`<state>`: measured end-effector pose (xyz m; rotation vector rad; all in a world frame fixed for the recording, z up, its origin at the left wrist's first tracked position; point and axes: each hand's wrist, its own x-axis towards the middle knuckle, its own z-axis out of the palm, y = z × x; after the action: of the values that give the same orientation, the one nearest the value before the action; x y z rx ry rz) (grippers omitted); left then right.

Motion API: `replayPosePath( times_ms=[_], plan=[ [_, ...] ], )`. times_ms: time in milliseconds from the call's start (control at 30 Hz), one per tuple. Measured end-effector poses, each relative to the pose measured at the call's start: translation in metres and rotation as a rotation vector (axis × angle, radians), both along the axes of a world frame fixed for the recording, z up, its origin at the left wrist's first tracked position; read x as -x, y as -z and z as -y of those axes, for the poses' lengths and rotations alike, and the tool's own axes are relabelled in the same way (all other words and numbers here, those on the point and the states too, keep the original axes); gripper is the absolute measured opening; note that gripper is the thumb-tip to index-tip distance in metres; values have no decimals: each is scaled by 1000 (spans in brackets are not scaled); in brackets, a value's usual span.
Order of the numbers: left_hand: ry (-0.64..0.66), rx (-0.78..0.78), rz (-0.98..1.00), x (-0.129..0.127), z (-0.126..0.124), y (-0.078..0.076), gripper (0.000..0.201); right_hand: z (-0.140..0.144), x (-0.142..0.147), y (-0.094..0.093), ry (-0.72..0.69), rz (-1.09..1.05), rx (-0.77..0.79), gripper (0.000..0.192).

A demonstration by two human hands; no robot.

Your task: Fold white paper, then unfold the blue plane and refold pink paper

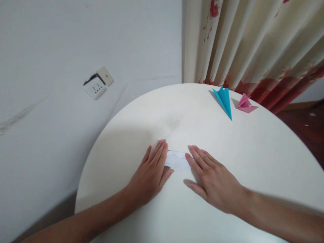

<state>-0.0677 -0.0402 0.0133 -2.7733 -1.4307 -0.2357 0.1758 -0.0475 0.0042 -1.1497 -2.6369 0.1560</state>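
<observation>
Both bare forearms are extended in from the bottom corners over a round white table (258, 148). The left hand (149, 175) is laid flat, fingers extended, thumb held apart from them; the left end of a folded white paper strip (177, 161) is covered by its fingers. The right hand (217, 180) is likewise flattened, thumb held apart, fingertips placed on the strip's right end. The strip is laid flat on the table between both hands, its upper edge creased. Farther off, near the table's far right edge, a blue paper plane (224, 101) is seen, pointed end toward the hands, with a pink origami piece (245, 105) set just beside it. Behind, a red-patterned cream curtain (235, 44) is hung; two wall plates, one a power socket (95, 88), are mounted on the white wall (131, 37).
</observation>
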Motion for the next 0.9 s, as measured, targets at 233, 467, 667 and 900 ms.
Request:
replayPosePath(
  times_ms=[233, 467, 667, 900],
  plan=[
    [204, 99, -16, -35, 6, -3, 83, -2, -1, 2, -22, -4, -2, 69],
    [149, 125, 2, -31, 9, 4, 91, 0, -1, 7, 0, -11, -4, 68],
    [143, 112, 8, -32, 9, 5, 87, 4, 0, 8, 82, 11, -19, 68],
    [115, 128, 5, -33, 8, 7, 86, 4, 2, 7, 116, 9, -31, 75]
  ],
)
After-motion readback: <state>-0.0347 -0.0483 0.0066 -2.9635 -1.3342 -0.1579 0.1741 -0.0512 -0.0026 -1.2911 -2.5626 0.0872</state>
